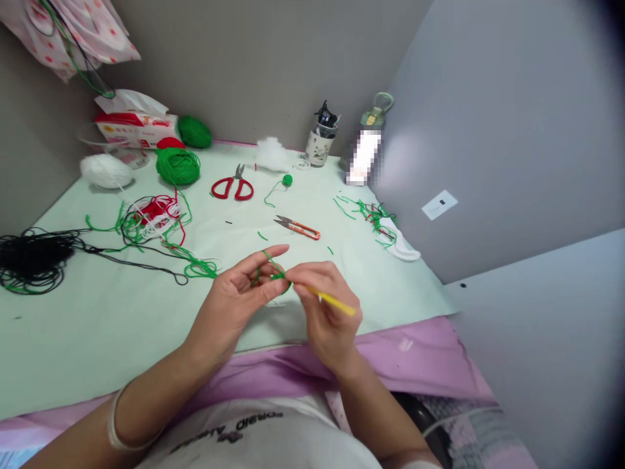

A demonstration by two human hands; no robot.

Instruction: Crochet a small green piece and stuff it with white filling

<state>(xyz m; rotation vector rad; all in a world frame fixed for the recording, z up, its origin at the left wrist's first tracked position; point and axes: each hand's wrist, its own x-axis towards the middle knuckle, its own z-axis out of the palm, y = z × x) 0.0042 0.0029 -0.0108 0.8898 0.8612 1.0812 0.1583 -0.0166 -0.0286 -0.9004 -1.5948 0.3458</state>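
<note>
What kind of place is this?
Probably a small craft corner at home: balls of yarn and red scissors lie on the table, and the right hand works a yellow hook into green thread held by the left hand.

white T-shirt (273, 446) at 6 o'clock, dark printed lettering (229, 431) across chest, thin pale bangle (111, 423) on left wrist at 7 o'clock
</note>
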